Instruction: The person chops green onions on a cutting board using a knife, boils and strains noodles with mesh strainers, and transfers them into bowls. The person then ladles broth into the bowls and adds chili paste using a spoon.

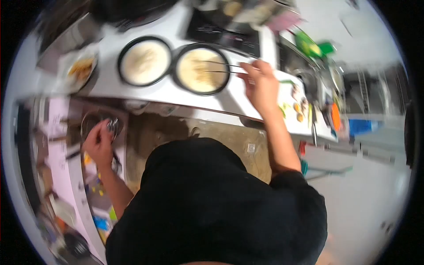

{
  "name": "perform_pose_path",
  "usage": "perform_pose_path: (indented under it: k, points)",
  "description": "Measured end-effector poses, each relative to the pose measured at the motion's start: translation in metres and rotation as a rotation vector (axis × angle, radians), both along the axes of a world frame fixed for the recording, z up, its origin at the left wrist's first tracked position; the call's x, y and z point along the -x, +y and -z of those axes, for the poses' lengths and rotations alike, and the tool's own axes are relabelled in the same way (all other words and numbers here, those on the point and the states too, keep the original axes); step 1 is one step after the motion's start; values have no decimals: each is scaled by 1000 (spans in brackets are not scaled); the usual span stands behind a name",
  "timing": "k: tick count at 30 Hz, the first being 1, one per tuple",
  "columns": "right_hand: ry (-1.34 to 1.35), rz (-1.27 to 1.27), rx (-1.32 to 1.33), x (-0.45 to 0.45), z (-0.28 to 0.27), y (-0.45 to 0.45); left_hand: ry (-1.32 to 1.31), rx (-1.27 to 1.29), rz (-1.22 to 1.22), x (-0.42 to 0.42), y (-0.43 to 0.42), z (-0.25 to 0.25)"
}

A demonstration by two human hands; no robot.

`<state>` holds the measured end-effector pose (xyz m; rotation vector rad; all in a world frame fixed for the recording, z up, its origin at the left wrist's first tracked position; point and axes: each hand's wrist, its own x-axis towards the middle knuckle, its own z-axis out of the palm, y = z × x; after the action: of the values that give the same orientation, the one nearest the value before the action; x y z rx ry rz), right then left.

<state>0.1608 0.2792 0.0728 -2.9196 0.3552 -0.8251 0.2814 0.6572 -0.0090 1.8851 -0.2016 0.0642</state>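
My right hand (260, 86) is closed on a pair of thin dark chopsticks (221, 67), whose tips reach into the right-hand black bowl (228, 73) of pale creamy liquid with something yellowish-brown in it. Touching that bowl on its left is a second black bowl (120, 66), holding whitish liquid with a darker patch in the middle. At the left, over the open drawer, my left hand (100, 140) has its fingers bent around a small shiny metallic item (113, 126) that is too blurred to name.
A plate of brown food (80, 70) stands on the counter's left. Behind the bowls is a black cooktop (207, 35). Cut food pieces (298, 110), a knife (314, 128) and a sink (309, 79) are at the right. An open drawer (59, 145) juts out at the left.
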Motion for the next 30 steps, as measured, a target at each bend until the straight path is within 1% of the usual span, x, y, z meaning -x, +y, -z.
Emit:
perform_pose_path:
  k: [1,2,3,4,6,8,10,12,13,14,15,17,19,20,21,22,23,24,25,26,27,28,29,30]
  points:
    - [-24,-7,-17,2,3,0,-100,-86,17,-3,5,6]
    - [-3,14,-62,3,9,4,-112,-136,11,-4,2,1]
    - [25,-7,-56,3,19,3,-60,-76,8,-10,3,10]
    - [63,24,-109,9,22,9,-84,-67,32,-14,1,15]
    - [-49,112,-207,24,26,13,-61,-45,86,-21,-8,15]
    - [-229,321,-273,54,42,5,-95,-56,115,-19,-28,-2]
    - [-305,566,-305,97,67,-15,-123,-80,121,-18,-43,-10]
    - [-285,822,-215,141,93,-35,-102,71,168,-22,-65,-10]
    - [-228,883,-177,159,102,-41,-58,146,257,-20,-78,-18]
    - [-167,943,-140,168,102,-41,-68,140,253,-16,-93,-25]
    - [-180,974,-170,173,103,-39,-92,103,287,-12,-108,-31]
    - [-197,961,-194,173,107,-42,-116,51,321,-1,-136,-40]
    - [-207,885,-223,169,116,-50,-149,-47,400,14,-151,-47]
    - [-200,939,-197,167,127,-62,-208,-82,394,23,-159,-50]
    - [-194,956,-180,158,137,-73,-390,-140,435,25,-158,-44]
    - [-144,902,-303,159,147,-90,-459,-156,414,35,-164,-51]
    - [22,1005,-294,150,146,-103,-471,-160,411,40,-164,-47]
    - [-69,825,-311,145,129,-95,-410,-160,414,48,-156,-54]
    - [-117,765,-339,146,144,-111,-446,-167,391,52,-148,-54]
    - [-18,715,-294,146,152,-124,-449,-128,355,55,-139,-55]
    - [-5,673,-236,134,131,-113,-401,-138,302,58,-126,-56]
    - [133,691,-216,135,134,-128,-333,-197,271,63,-116,-62]
    - [141,651,-188,133,129,-129,-347,-272,179,69,-104,-65]
    - [178,666,-160,130,128,-131,-351,-341,109,74,-88,-66]
